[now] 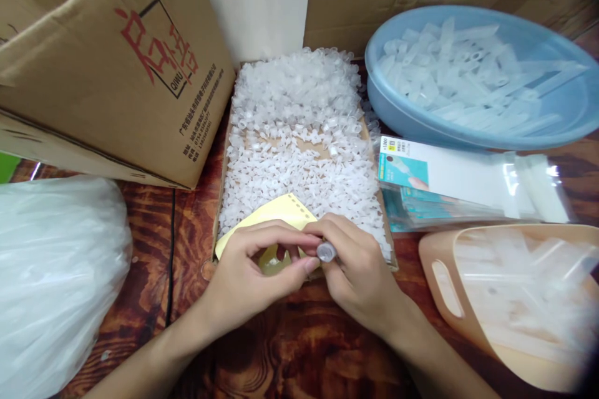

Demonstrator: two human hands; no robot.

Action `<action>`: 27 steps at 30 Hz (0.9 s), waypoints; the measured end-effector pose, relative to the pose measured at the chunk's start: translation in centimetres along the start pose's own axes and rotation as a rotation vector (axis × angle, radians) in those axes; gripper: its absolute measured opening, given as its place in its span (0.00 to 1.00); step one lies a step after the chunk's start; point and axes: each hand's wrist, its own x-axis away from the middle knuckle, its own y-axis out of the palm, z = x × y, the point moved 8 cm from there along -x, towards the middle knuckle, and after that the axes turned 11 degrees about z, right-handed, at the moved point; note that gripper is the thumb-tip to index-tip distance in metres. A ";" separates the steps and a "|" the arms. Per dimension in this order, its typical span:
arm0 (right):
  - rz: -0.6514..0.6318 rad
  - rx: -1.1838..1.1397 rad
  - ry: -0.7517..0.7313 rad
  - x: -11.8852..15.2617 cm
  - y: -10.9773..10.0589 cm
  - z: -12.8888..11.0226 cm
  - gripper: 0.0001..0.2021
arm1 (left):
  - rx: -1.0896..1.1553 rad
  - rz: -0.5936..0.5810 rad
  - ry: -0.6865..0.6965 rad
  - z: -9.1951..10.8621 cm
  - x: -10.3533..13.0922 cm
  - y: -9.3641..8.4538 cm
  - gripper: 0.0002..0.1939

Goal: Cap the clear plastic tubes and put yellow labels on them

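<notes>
Both of my hands meet over the near edge of a shallow cardboard tray (216, 224) heaped with small translucent plastic pieces (294, 93). My right hand (358, 268) is closed around a small clear cylindrical tube (326, 252), its round end facing me. The thumb and forefinger of my left hand (262, 262) are pinched together right beside the tube; whether they grip part of it is hard to make out. A yellow sheet (276, 214) with a row of dark marks lies on the pieces, partly behind my left hand.
At the left stand a large cardboard box (140, 75) and a full white plastic bag (56, 274), with a black cable beside them. On the right are a blue basin (397, 109) of clear parts, packaged cards (449, 174) and a beige basket (435, 255) holding clear pieces.
</notes>
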 end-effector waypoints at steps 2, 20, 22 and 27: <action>-0.016 -0.131 0.061 -0.1 0.0 -0.1 0.11 | -0.034 -0.001 0.134 0.7 0.3 -0.2 0.12; -0.099 -0.506 0.269 0.2 0.6 -0.7 0.11 | -0.029 0.143 0.358 1.6 1.1 -1.7 0.13; -0.079 -0.463 0.221 -0.2 0.4 -1.0 0.12 | -0.031 0.132 0.356 1.6 1.1 -1.7 0.13; -0.073 -0.381 0.210 -0.2 0.7 -0.9 0.21 | -0.031 0.108 0.354 1.6 0.9 -1.6 0.10</action>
